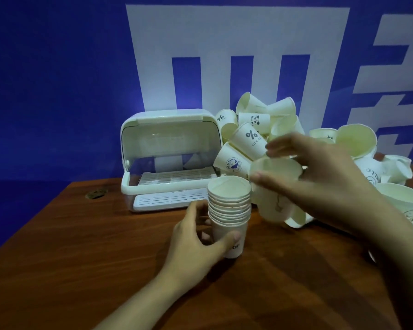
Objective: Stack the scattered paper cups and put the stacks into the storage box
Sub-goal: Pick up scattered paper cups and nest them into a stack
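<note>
Left hand (196,236) grips the stack (229,210) upright on the table (81,246). Right hand (320,184) pinches one cup (275,172) just beside the stack top. Box (167,158) stands open, no cups inside; the pile (260,129) remains large. Task appears early.

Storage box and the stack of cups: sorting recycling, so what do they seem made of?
Storage box: likely plastic, glossy white frame with a see-through flip lid showing the slatted tray inside. Stack of cups: paper, matte off-white, thin rolled rims, printed logos.
</note>
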Tool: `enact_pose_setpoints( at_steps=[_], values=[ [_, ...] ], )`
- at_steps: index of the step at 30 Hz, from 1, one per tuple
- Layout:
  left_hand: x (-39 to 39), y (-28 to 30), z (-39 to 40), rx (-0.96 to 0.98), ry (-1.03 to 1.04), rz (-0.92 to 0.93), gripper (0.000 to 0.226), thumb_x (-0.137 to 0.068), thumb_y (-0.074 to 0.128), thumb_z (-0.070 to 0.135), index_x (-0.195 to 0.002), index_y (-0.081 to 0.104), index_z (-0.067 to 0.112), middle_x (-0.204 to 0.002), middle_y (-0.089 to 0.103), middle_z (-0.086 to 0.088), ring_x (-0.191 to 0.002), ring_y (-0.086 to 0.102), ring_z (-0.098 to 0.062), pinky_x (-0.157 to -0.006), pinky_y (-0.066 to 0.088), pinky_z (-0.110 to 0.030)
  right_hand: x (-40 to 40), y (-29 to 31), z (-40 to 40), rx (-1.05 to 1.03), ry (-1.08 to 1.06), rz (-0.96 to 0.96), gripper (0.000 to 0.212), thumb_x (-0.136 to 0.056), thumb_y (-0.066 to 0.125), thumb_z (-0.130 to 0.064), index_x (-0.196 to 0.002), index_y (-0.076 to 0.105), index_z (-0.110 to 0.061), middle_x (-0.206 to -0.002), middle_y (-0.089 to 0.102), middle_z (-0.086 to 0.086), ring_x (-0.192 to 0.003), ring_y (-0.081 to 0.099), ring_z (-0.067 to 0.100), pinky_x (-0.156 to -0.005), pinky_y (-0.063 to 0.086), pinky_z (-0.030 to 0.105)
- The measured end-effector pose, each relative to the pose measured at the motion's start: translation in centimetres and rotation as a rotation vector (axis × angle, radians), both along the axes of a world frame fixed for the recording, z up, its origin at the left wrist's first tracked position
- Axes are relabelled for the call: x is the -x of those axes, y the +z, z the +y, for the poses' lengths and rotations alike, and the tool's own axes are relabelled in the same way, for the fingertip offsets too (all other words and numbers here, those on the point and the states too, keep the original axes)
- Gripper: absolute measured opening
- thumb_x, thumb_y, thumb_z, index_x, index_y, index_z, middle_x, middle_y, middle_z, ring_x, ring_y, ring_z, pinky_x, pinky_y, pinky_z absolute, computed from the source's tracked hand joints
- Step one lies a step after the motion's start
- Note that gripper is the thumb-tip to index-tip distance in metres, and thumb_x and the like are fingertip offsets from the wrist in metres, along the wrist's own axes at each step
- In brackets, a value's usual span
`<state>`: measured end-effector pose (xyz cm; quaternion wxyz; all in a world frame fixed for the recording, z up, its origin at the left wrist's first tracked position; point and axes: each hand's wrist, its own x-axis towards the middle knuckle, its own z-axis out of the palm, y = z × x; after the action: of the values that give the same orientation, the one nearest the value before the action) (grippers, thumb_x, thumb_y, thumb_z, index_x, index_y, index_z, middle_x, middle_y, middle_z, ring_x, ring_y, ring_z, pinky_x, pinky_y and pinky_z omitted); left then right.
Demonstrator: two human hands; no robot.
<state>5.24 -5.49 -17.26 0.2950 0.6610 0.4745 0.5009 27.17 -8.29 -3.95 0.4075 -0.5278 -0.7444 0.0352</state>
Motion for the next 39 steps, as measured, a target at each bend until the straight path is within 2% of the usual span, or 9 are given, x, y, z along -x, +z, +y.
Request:
enact_pose_setpoints(
  at_steps=[7,13,20,23,27,30,35,37,39],
  values=[
    [0.0,-0.2,0.1,0.014,-0.051,-0.004,0.053,-0.079,0.093,0.030,-0.122,0.062,0.038,-0.114,0.075,0.019,-0.100,0.071,-0.004,-0.078,0.058,-0.023,3.9,1.6,2.7,-0.329,0.019,0.417,0.047,-0.083,0.071,-0.062,-0.116,0.063,-0.031,-0.110,0.069,-0.016,-0.105,0.066,-0.002,-0.085,0.058,0.029],
    [0.1,0.0,0.4,0.072,-0.050,-0.023,0.038,-0.082,0.091,0.024,-0.109,0.064,0.032,-0.076,0.071,0.003,-0.063,0.062,-0.004,-0.062,0.052,-0.018,4.2,-1.9,4.1,-0.152,0.000,0.252,0.052,-0.083,0.068,-0.064,-0.118,0.067,-0.026,-0.111,0.070,-0.014,-0.101,0.067,0.008,-0.089,0.056,0.043],
    [0.0,-0.2,-0.2,-0.001,-0.046,0.089,0.091,-0.062,0.089,0.069,-0.141,0.045,0.053,-0.135,0.064,0.027,-0.123,0.062,0.003,-0.103,0.055,-0.029,3.7,-2.1,3.9,-0.061,0.096,0.280,0.056,-0.078,0.048,-0.077,-0.100,0.074,-0.032,-0.093,0.073,-0.019,-0.094,0.066,-0.005,-0.084,0.053,0.027],
    [-0.1,0.1,-0.3,-0.006,-0.066,0.057,0.076,-0.066,0.087,0.068,-0.132,0.053,0.054,-0.129,0.066,0.033,-0.120,0.063,0.009,-0.102,0.054,-0.024,3.4,-2.4,4.1,-0.006,0.072,0.104,0.059,-0.079,0.051,-0.077,-0.106,0.073,-0.030,-0.099,0.074,-0.014,-0.093,0.066,0.000,-0.078,0.047,0.021],
    [-0.1,0.1,-0.2,-0.011,-0.026,0.016,0.053,-0.076,0.089,0.041,-0.123,0.064,0.042,-0.118,0.073,0.029,-0.112,0.067,0.008,-0.095,0.057,-0.018,3.8,-3.0,4.1,0.123,0.114,-0.068,0.059,-0.086,0.050,-0.071,-0.123,0.062,-0.027,-0.121,0.068,-0.010,-0.099,0.063,0.005,-0.091,0.047,0.032],
    [-0.2,-0.1,0.0,-0.019,-0.028,0.039,0.059,-0.079,0.090,0.034,-0.127,0.059,0.048,-0.121,0.069,0.035,-0.114,0.064,0.014,-0.089,0.050,-0.005,4.1,-3.3,4.2,0.111,0.131,-0.066,0.055,-0.085,0.054,-0.070,-0.121,0.062,-0.029,-0.120,0.067,-0.015,-0.085,0.060,-0.005,-0.082,0.045,0.024],
    [-0.4,-0.1,-0.2,-0.026,-0.078,0.024,0.076,-0.078,0.089,0.032,-0.144,0.054,0.037,-0.129,0.072,0.024,-0.122,0.067,0.002,-0.101,0.054,-0.019,3.0,-3.6,4.6,0.041,0.228,0.196,0.051,-0.087,0.054,-0.071,-0.113,0.067,-0.029,-0.107,0.068,-0.022,-0.099,0.063,-0.007,-0.083,0.046,0.013],
    [-0.4,0.1,-0.4,-0.046,-0.069,0.048,0.076,-0.078,0.090,0.034,-0.145,0.054,0.035,-0.130,0.071,0.026,-0.122,0.066,0.004,-0.101,0.054,-0.018,1.6,-3.8,5.7,-0.114,0.068,0.298,0.035,-0.096,0.058,-0.052,-0.114,0.068,-0.024,-0.109,0.070,-0.017,-0.102,0.064,0.001,-0.085,0.049,0.023],
    [-0.2,0.1,-0.4,-0.054,-0.053,0.070,0.076,-0.080,0.091,0.032,-0.146,0.055,0.034,-0.129,0.070,0.028,-0.121,0.066,0.007,-0.098,0.053,-0.013,-0.2,-4.5,7.2,-0.157,-0.208,0.175,0.037,-0.095,0.064,-0.037,-0.126,0.062,-0.018,-0.121,0.069,-0.002,-0.113,0.062,0.019,-0.092,0.048,0.036]
  ],
)
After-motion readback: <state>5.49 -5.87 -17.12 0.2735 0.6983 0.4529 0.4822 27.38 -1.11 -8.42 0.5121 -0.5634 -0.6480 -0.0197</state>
